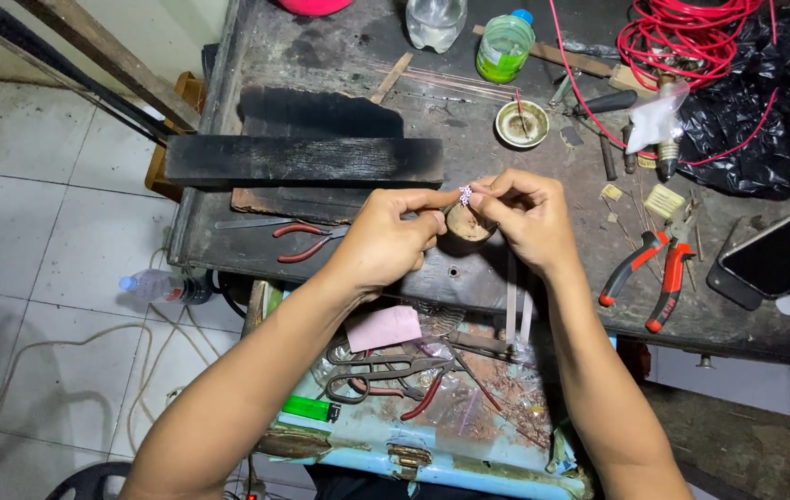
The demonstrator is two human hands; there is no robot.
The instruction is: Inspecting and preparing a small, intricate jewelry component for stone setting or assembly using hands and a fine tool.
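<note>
At centre frame, the left hand (386, 236) and right hand (526, 218) pinch a tiny sparkling ornament (465, 194) over a wooden peg (465, 222); a loosened pinch could likely drop it into the cluttered tray (367, 435) below.

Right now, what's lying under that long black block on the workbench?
The black block rests on a darker charred board and a brown slab, both poking out beyond it. Whatever lies directly beneath is covered.

A dark, scarred workbench (321, 56) fills the middle; left of the bench lies a pale tiled floor (34, 213); timber laths (89, 56) lean at the bench's upper left; even light.
</note>
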